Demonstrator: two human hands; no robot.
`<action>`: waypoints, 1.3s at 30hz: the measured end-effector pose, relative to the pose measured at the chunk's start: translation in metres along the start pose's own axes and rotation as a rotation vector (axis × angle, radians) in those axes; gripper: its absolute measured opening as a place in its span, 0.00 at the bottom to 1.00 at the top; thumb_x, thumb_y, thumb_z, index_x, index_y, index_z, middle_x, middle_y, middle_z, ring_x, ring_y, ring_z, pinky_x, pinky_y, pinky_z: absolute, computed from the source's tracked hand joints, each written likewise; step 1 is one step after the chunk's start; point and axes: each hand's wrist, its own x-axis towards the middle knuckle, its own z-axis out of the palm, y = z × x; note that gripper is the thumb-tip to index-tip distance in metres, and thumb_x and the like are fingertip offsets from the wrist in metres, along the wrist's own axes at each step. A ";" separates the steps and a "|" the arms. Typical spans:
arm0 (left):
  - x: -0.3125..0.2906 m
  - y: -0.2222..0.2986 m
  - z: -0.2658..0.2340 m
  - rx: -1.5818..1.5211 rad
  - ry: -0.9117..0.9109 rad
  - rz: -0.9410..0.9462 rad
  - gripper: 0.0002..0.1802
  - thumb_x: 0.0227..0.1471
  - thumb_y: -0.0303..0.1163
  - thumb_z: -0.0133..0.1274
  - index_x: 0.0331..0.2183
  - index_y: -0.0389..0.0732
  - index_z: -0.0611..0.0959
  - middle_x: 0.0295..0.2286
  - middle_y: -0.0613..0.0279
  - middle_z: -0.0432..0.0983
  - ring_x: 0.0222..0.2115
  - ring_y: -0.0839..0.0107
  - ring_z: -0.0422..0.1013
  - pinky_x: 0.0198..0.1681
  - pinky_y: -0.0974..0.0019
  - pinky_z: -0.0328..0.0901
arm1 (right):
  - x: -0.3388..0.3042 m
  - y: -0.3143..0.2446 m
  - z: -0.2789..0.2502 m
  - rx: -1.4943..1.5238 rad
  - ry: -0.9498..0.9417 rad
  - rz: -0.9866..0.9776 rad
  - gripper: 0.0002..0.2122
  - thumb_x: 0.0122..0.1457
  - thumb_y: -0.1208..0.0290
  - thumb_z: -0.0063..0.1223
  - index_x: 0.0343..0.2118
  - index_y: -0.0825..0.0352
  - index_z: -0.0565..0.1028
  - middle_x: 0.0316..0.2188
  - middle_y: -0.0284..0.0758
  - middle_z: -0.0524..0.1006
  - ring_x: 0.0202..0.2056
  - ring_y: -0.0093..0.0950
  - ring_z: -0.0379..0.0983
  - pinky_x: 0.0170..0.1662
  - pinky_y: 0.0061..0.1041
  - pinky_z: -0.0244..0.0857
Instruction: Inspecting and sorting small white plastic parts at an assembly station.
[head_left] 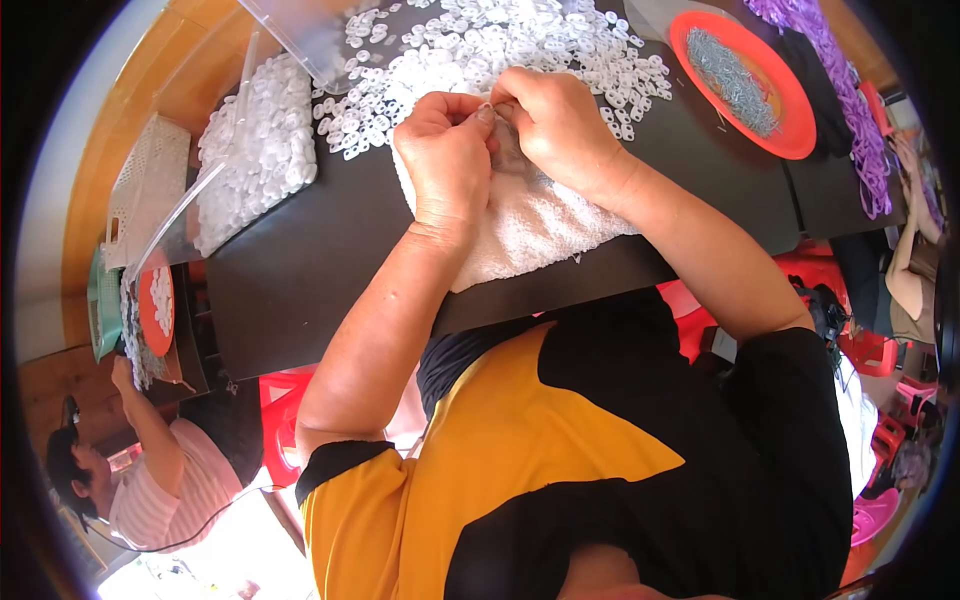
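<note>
My left hand (445, 150) and my right hand (565, 130) meet over a white terry towel (540, 240) at the table's near edge. Thumbs and fingertips of both are pinched together at one spot. Whatever sits between them is too small and too covered by the fingers to name. Under my right hand, a greyish patch shows on the towel. Just beyond my knuckles spreads a heap of small white plastic pieces (480, 50), oval with holes in them.
Left of the heap lies a mass of white pieces (260, 150) beside a transparent plastic bin (290, 40). An orange-red plate (798, 135) of small metal parts (735, 85) is at the right, near purple straps (868, 150). Other people sit at both sides; red stools stand around the dark table (290, 290).
</note>
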 end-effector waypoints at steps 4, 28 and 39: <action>0.000 0.006 -0.002 -0.010 -0.026 -0.032 0.02 0.49 0.20 0.55 0.27 0.32 0.78 0.18 0.64 0.72 0.14 0.80 0.63 0.15 0.74 0.57 | 0.009 0.005 -0.014 0.316 -0.177 0.157 0.07 0.54 0.82 0.48 0.35 0.69 0.77 0.21 0.30 0.75 0.24 0.17 0.69 0.27 0.21 0.63; -0.004 0.024 -0.008 -0.238 -0.141 -0.088 0.05 0.44 0.22 0.55 0.28 0.31 0.78 0.21 0.59 0.75 0.17 0.77 0.68 0.15 0.75 0.58 | 0.023 -0.001 -0.050 0.548 -0.146 0.329 0.01 0.55 0.77 0.55 0.30 0.67 0.75 0.24 0.28 0.76 0.27 0.18 0.71 0.30 0.18 0.64; -0.005 0.026 -0.009 -0.279 -0.152 -0.026 0.03 0.45 0.21 0.54 0.28 0.32 0.78 0.21 0.60 0.75 0.17 0.77 0.69 0.16 0.76 0.59 | 0.020 -0.017 -0.048 0.648 -0.122 0.360 0.03 0.56 0.77 0.55 0.32 0.68 0.76 0.26 0.30 0.77 0.28 0.18 0.73 0.29 0.17 0.65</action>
